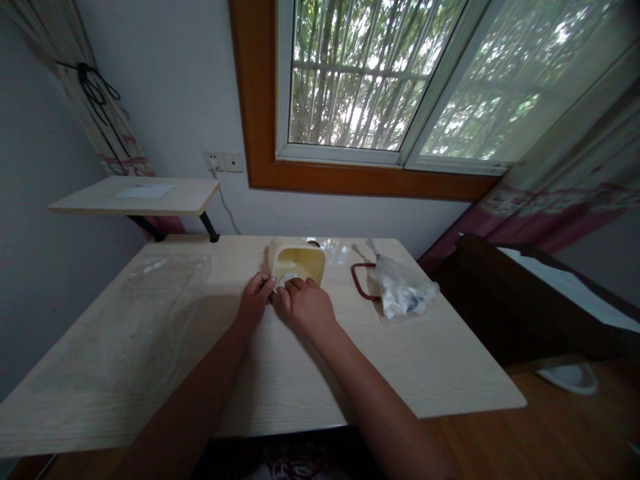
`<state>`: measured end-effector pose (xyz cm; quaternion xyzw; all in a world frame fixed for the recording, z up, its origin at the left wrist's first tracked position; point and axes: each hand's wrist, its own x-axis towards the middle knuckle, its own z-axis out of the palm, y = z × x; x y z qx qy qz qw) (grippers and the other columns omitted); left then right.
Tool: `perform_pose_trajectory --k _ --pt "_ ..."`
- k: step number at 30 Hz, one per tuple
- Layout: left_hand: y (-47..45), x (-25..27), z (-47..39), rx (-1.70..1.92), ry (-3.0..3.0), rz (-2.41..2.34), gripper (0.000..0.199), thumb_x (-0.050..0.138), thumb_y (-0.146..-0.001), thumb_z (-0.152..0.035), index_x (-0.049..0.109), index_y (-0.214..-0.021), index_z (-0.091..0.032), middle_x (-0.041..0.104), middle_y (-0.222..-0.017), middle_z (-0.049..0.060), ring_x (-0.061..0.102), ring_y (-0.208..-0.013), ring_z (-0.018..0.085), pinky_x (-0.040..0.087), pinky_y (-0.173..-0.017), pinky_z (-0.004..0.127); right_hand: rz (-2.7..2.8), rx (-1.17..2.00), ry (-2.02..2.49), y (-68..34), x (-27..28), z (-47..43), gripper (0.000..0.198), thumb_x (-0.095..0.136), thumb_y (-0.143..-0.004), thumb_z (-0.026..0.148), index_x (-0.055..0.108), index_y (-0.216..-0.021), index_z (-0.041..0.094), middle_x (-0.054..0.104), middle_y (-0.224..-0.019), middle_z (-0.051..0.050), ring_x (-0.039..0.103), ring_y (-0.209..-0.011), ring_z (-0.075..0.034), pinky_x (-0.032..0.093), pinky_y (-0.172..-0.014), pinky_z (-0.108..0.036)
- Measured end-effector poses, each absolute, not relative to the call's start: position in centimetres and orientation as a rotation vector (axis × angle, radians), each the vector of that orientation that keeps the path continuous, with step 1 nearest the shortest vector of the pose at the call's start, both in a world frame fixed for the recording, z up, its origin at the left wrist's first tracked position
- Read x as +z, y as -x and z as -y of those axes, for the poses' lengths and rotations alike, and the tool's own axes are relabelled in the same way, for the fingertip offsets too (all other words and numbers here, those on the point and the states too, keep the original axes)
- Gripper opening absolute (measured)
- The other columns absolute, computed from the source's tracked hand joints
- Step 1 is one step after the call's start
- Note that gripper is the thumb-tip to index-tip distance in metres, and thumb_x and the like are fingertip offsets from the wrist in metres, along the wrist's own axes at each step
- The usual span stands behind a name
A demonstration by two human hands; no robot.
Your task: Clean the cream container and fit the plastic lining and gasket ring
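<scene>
A pale yellow plastic container (320, 257) lies on the table with its hollow side facing me. My left hand (256, 297) is closed on its lower left edge, thumb and fingers pinching the rim. At the front edge my right hand (307, 303) has its fingers curled over into the opening. Beside those fingers is a small whitish piece (286, 279), too small and partly covered to name. The right fingertips are hidden, so what they grip cannot be made out.
A clear plastic bag (405, 290) with white pieces inside sits to the right, against a reddish-brown rectangular loop (356, 280). A flat transparent plastic sheet (150, 313) covers the table's left part. A raised shelf (100, 193) stands at the back left.
</scene>
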<state>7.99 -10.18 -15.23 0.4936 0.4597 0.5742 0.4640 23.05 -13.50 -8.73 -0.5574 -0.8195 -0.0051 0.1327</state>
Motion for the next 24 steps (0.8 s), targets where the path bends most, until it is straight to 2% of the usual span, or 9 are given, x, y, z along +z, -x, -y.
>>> perform_pose_trajectory --k 2,5,9,14,19,24 --pt "-7.9 -15.2 10.2 1.417 -1.210 -1.130 0.036 0.064 -0.086 -0.054 0.054 -0.076 -0.021 0.054 -0.057 -0.005 0.051 -0.053 0.011 0.042 -0.054 0.023 2.409 -0.038 1.527 -22.9 -8.7 13.2 0.048 0.030 -0.108 0.041 0.072 -0.108 0.017 0.073 -0.105 -0.013 0.061 -0.107 -0.024 0.039 -0.102 -0.040" --pt "-7.7 -15.3 10.1 1.435 -1.189 -1.125 0.035 0.063 -0.086 -0.054 0.054 -0.078 -0.021 0.055 -0.059 -0.005 0.051 -0.054 0.012 0.043 -0.055 0.024 2.424 -0.021 1.466 -22.7 -8.6 13.1 0.046 0.031 -0.108 0.039 0.071 -0.110 0.016 0.073 -0.107 -0.014 0.059 -0.109 -0.025 0.035 -0.104 -0.043" --pt "-7.4 -15.3 10.1 1.456 -1.141 -1.148 0.035 0.064 -0.085 -0.054 0.054 -0.079 -0.021 0.055 -0.060 -0.004 0.052 -0.055 0.012 0.043 -0.055 0.024 2.414 -0.011 1.446 -22.5 -8.5 13.2 0.043 0.033 -0.107 0.037 0.070 -0.114 0.017 0.072 -0.110 -0.013 0.055 -0.114 -0.027 0.037 -0.102 -0.043" --pt "-7.3 -14.8 10.3 1.447 -1.124 -1.159 0.033 0.062 -0.086 -0.053 0.053 -0.080 -0.021 0.055 -0.061 -0.005 0.051 -0.055 0.011 0.043 -0.056 0.024 2.455 0.018 1.342 -22.2 -8.9 12.6 0.040 0.035 -0.107 0.032 0.069 -0.115 0.013 0.072 -0.110 -0.014 0.058 -0.109 -0.024 0.039 -0.102 -0.039" --pt "-7.4 -14.7 10.5 1.451 -1.103 -1.146 0.033 0.065 -0.084 -0.052 0.053 -0.081 -0.021 0.054 -0.062 -0.005 0.052 -0.056 0.011 0.043 -0.055 0.023 2.478 -0.019 1.319 -21.8 -9.2 11.6 0.037 0.038 -0.105 0.025 0.071 -0.107 0.011 0.073 -0.106 -0.013 0.060 -0.110 -0.023 0.037 -0.106 -0.035" --pt "-7.4 -15.4 10.2 1.441 -1.077 -1.107 0.037 0.065 -0.084 -0.055 0.052 -0.081 -0.021 0.053 -0.060 -0.005 0.053 -0.054 0.011 0.042 -0.054 0.023 2.650 0.006 1.393 -21.3 -8.4 10.2 0.037 0.039 -0.104 0.023 0.074 -0.101 0.010 0.075 -0.105 -0.016 0.067 -0.103 -0.024 0.039 -0.103 -0.035"
